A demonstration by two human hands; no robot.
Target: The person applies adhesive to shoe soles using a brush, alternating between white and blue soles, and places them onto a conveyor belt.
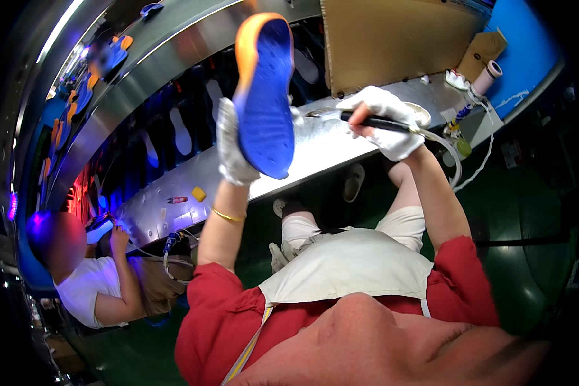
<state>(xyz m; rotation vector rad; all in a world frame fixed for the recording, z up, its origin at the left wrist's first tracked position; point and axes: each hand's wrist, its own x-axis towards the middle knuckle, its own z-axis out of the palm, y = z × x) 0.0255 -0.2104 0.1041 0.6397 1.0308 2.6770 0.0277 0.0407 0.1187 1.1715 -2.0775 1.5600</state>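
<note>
Insole [267, 109] in left hand [233, 149]

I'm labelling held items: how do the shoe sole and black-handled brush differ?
The shoe sole is blue and orange; the black-handled brush has a paler tip.
The shoe sole is broad, the black-handled brush slim.
The shoe sole runs up the picture, orange end uppermost; the black-handled brush lies mostly crosswise, tip toward the sole.
Both are held in gloved hands: left hand and right hand respectively.
</note>
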